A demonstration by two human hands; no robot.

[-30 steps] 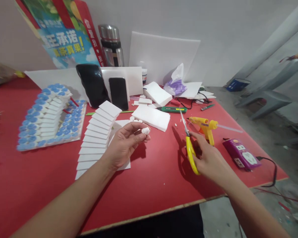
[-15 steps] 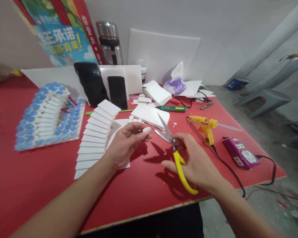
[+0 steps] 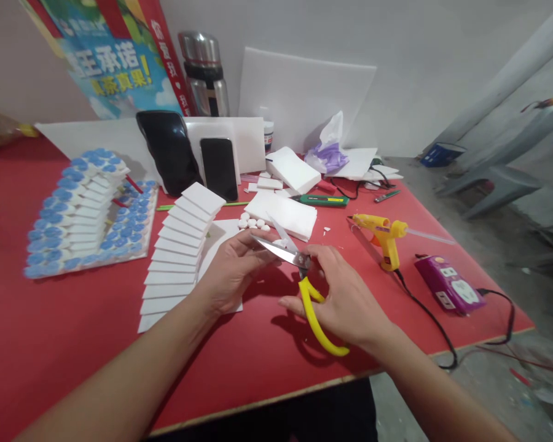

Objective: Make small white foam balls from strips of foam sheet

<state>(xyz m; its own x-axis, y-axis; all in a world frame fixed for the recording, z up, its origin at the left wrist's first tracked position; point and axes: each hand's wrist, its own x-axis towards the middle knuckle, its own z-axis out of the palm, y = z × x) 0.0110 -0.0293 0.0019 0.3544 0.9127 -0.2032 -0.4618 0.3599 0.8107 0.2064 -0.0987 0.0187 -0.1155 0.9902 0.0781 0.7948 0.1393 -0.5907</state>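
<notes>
My right hand (image 3: 348,298) grips a pair of scissors (image 3: 317,322) with yellow handles, its fingers in the loops. The blades are parted, and one crosses in front of the fingertips of my left hand (image 3: 230,273). Those fingertips pinch a small white piece (image 3: 281,244), which sits between the blades and is partly hidden by them. Just behind lie several small white round pieces (image 3: 252,222) on the table. Left of my left hand, a curved stepped row of white cards (image 3: 172,267) stands over a white sheet (image 3: 223,230).
A model staircase (image 3: 87,215) with blue discs stands left on the red table (image 3: 92,344). Two phones (image 3: 219,169) lean at the back. A green utility knife (image 3: 323,201), yellow glue gun (image 3: 382,236) with cord and purple power socket (image 3: 449,285) lie to the right.
The scissors have moved left with my right hand, bringing the blades around the white piece in my left fingers. My left hand stays nearly in place.
</notes>
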